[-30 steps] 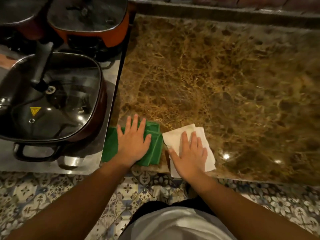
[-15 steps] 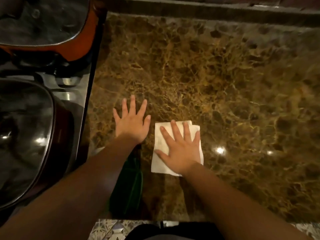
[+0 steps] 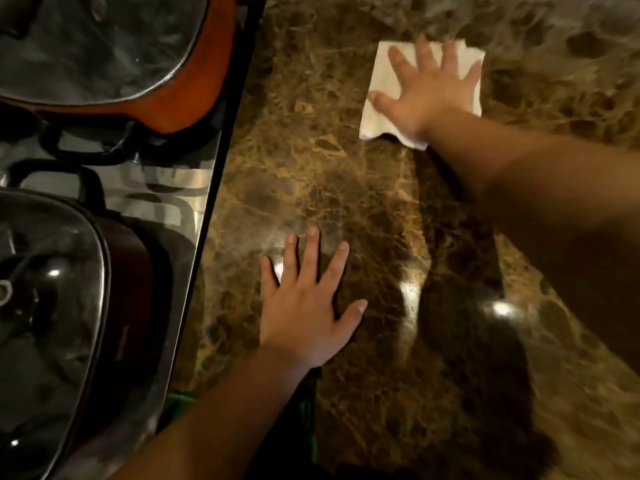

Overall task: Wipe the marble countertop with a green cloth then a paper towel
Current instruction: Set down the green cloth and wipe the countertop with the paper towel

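Cookware fills the left edge: an orange pot point(image 3: 194, 95) at the top and a dark square pan point(image 3: 131, 278) below it, both under glass lids on a metal stovetop point(image 3: 180, 188). What either one holds cannot be made out through the glare on the lids.

Right of the stove lies the brown veined marble surface point(image 3: 346, 188). The left hand point(image 3: 304, 306) lies flat on it near the stove, fingers straight and spread, holding nothing. Just below that forearm, at the near edge of the surface, a sliver of the green cloth point(image 3: 308, 414) shows (mostly hidden by the arm), and neither hand touches it.

Farther right and toward the back, the right hand point(image 3: 426, 88) presses flat on a white paper towel point(image 3: 381, 84), fingers splayed over it, arm stretched out. The towel is pinned between palm and marble.

With the cloth set aside and the towel in use, the green-cloth pass looks finished and the paper-towel pass is under way. Most of the surface to the right and front likely remains to be covered.
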